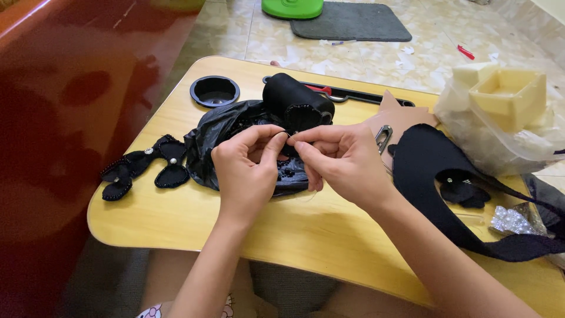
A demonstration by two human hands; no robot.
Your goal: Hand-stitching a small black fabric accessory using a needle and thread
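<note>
My left hand (246,168) and my right hand (341,159) meet fingertip to fingertip above a small wooden lap table (194,218). Both pinch something very thin between thumb and forefinger, likely a needle or thread (288,135); it is too small to tell. Under my hands lies a crumpled black plastic bag (220,129) with a small beaded black piece (287,169) on it. A black fabric roll (294,97) with a beaded end stands just behind my fingers.
Black beaded petal shapes (144,168) lie at the left. A round black cup holder (214,90) sits at the back. To the right are a pink cardboard piece with scissors (385,132), a black felt strip (435,171), a silver rhinestone trim (511,221) and a bagged cream foam box (509,97).
</note>
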